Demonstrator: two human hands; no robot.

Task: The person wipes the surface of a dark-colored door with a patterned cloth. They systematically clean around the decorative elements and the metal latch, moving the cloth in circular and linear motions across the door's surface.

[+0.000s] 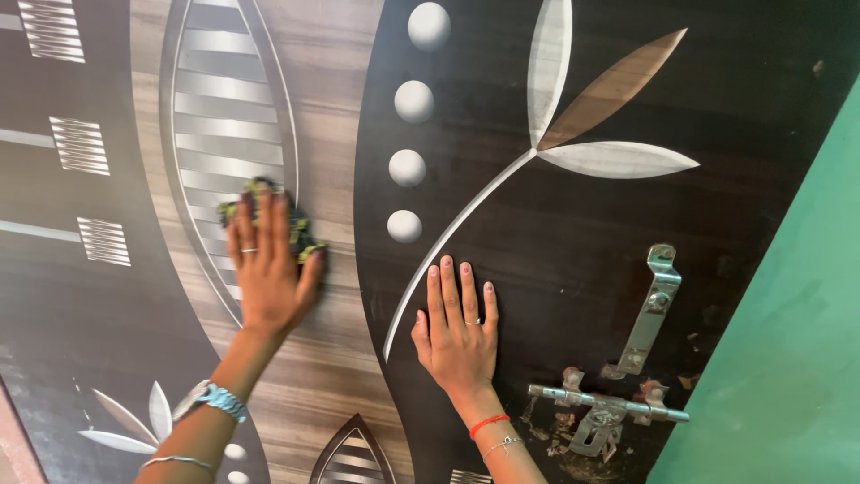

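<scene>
My left hand (267, 264) presses a dark green and black cloth (300, 235) flat against a patterned door (699, 81), over its striped silver leaf panel (224, 116). The cloth shows above and to the right of my fingers. My right hand (457, 327) lies flat on the dark wood part of the door, fingers spread and pointing up, holding nothing. It rests just right of a curved silver stem inlay (448, 237).
A metal sliding bolt latch (609, 403) and its upright hasp (652, 309) are fixed to the door right of my right hand. A green wall (788, 358) borders the door's right edge. Four round silver dots (408, 166) run down the middle.
</scene>
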